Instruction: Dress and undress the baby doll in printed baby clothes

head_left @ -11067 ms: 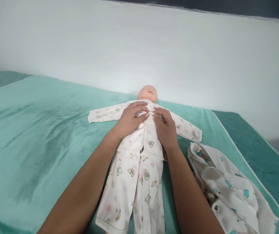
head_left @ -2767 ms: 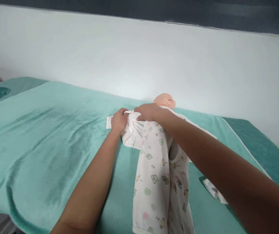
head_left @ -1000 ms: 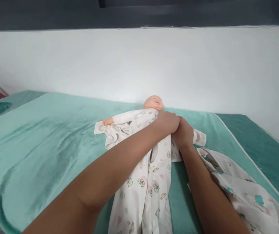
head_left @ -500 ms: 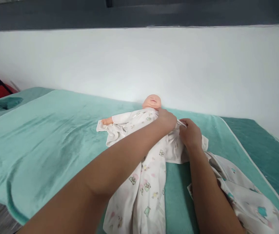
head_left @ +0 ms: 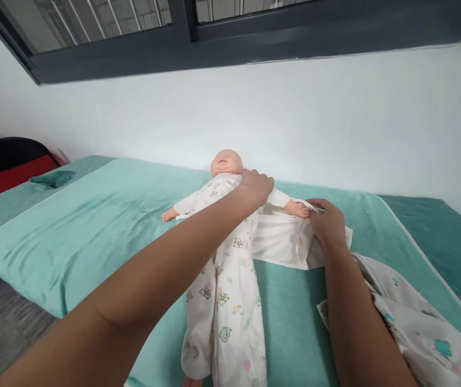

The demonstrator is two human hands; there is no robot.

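Observation:
A baby doll (head_left: 227,162) lies on its back, dressed in white long sleeves and printed trousers (head_left: 230,279) pulled high up its chest. My left hand (head_left: 257,185) is closed over its shoulder on the right side. By the doll's hand (head_left: 297,208) on that side, my right hand (head_left: 328,220) pinches the edge of a white baby garment (head_left: 282,242). The garment spreads beside the doll, and a small part of it shows under the opposite arm. What my left fingers grip is partly hidden behind the hand.
Green velvety bedding (head_left: 93,215) lies beneath everything. Another printed white cloth (head_left: 424,317) is bunched beside my right forearm. A white wall (head_left: 315,118) with a dark window frame (head_left: 198,48) stands behind. A red and black item (head_left: 13,166) sits at the far left.
The white garment has slid right, mostly out from under the doll's left-side arm. The doll's hand beside my right hand now shows. The view has tilted and shifted.

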